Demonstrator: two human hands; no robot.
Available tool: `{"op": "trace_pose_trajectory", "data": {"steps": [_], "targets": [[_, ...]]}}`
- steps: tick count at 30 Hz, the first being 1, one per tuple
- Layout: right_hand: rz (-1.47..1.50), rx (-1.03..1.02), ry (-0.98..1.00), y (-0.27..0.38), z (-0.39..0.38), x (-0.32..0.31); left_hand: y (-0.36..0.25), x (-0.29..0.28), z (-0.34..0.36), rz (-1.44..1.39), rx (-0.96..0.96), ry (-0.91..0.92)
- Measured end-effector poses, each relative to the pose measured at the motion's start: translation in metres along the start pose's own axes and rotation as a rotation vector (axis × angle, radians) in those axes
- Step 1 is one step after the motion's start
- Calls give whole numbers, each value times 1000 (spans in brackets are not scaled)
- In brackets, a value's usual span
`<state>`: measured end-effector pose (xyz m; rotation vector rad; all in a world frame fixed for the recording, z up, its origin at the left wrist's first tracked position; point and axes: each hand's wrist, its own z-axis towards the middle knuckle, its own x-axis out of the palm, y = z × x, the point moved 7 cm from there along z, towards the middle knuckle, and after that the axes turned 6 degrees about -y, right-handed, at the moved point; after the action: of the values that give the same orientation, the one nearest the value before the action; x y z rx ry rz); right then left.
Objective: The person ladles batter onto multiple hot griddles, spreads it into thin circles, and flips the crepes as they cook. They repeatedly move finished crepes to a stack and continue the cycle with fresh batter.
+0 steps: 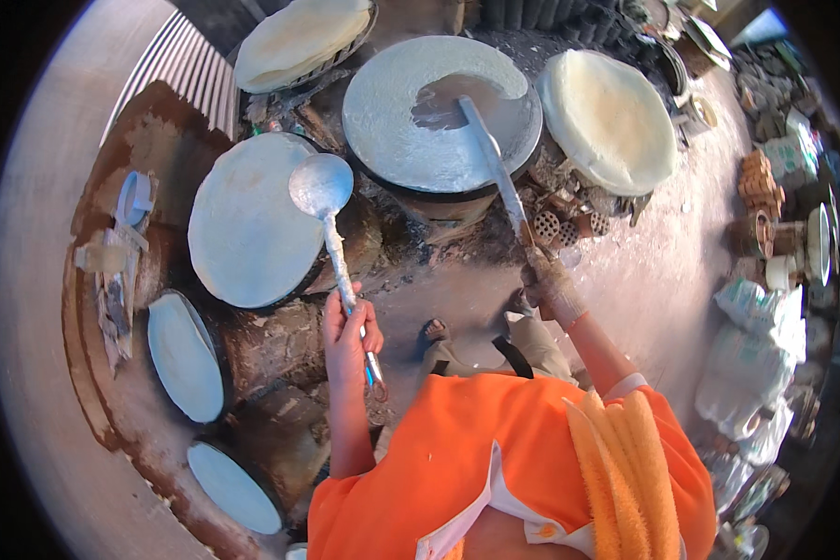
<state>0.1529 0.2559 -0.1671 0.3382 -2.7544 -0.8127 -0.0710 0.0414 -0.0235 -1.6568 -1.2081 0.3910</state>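
Note:
My left hand (350, 331) grips the handle of a batter-coated metal ladle (319, 187), whose round bowl hangs over the edge of a left griddle bearing a pale round sheet (238, 229). My right hand (551, 289), in a worn cloth covering, is closed on a long batter-coated paddle (485, 140). The paddle's flat end lies over the centre griddle (387, 140), where white batter forms a broad ring around a partly bare, grey middle. Right of it rests a stack of pale round sheets (607, 121) with a browned centre.
Another sheet stack (299, 42) sits at upper left. Smaller covered griddles (182, 359) line the lower left. A blue plastic ring (133, 196) lies on the left ledge. Perforated briquettes (546, 229) sit beside the centre stove. White sacks (747, 373) and bricks (761, 187) crowd the right side.

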Motion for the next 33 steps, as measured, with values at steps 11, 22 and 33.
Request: {"op": "trace_pose_trajectory", "data": {"steps": [11,22,33], "targets": [[-831,-130,235,43,4,11,2,93,-12,-32,-11,-41],[-804,-354,208,138,-2,-32,22,133,14,6,-62,33],[-823,-231,285,138,67,-49,30,184,22,73,-156,51]]}}
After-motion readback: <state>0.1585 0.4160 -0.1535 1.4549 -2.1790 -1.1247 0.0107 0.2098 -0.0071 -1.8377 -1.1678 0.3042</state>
